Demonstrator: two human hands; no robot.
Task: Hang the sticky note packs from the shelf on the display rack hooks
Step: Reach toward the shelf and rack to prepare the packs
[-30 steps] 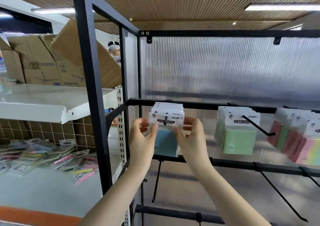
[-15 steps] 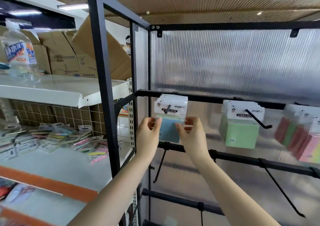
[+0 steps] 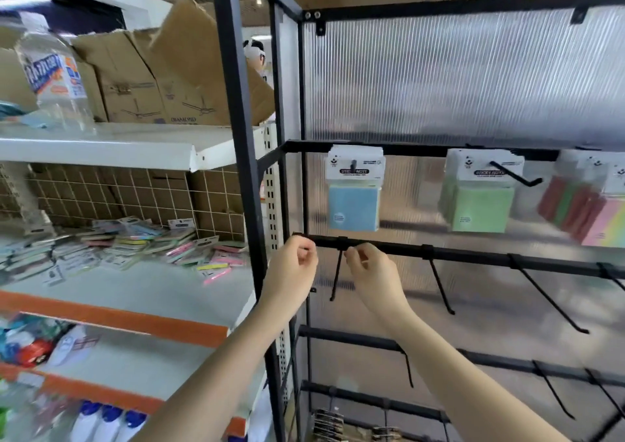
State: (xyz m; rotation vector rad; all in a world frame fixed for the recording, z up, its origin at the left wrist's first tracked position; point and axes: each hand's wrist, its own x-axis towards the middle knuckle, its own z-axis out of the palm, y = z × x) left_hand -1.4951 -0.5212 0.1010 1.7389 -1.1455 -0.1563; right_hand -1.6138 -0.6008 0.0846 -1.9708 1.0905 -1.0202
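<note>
Hands: left hand [image 3: 293, 263] and right hand [image 3: 368, 269] loosely curled, empty, below blue packs [image 3: 354, 189] hung on hook [image 3: 353, 164]; remaining packs [image 3: 135, 245] heaped on shelf [image 3: 142, 289]; risk: careless grabbing could scatter the loose heap.

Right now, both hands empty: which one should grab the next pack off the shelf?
Left, probably. The left hand is nearer the loose sticky note packs, which lie on the white shelf to its left. The right hand would need to cross the rack's black post.
</note>
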